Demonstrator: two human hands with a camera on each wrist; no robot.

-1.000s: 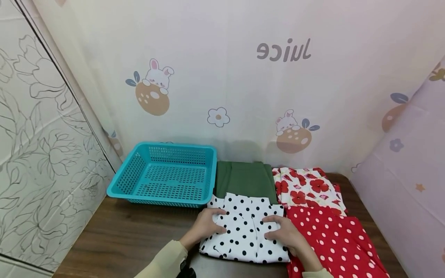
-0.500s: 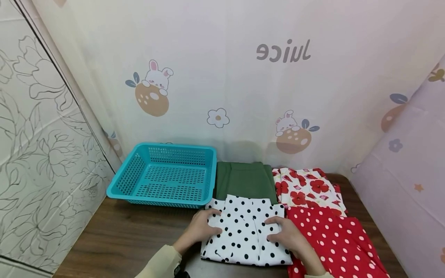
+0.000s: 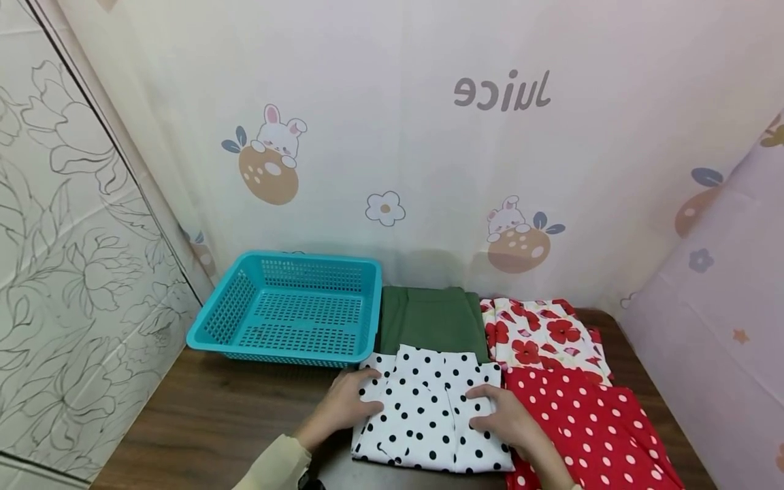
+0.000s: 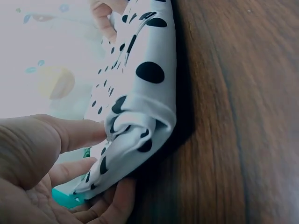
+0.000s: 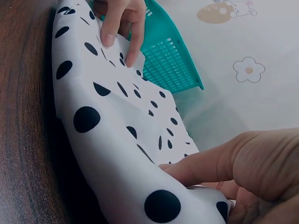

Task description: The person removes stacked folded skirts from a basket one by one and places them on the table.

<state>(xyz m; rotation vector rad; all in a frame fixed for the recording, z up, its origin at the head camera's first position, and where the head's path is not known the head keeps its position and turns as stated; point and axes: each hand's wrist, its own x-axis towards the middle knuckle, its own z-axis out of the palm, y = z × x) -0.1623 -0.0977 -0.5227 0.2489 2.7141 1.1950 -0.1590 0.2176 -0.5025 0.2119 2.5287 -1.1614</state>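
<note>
A folded white cloth with black polka dots (image 3: 422,415) lies at the front middle of the table. My left hand (image 3: 352,401) holds its left edge; in the left wrist view the thumb (image 4: 81,133) is on top and some fingers (image 4: 122,198) reach low round the side. On the opposite edge is my right hand (image 3: 505,415), gripping with the thumb (image 5: 201,165) over the cloth and the other fingers partly hidden by it. Layered folds (image 4: 135,126) show at the cloth's left end.
Behind the dotted cloth lies a folded green cloth (image 3: 431,320). To the right are a folded red-flowered cloth (image 3: 545,333) and a red cloth with white dots (image 3: 588,422). A turquoise plastic basket (image 3: 373,306) stands at the back left of the wooden table (image 3: 202,422), against a printed curtain (image 3: 429,136).
The dotted cloth has shifted slightly toward me. My left hand has slid left, out to the cloth's edge, while my right hand stays at the right edge.
</note>
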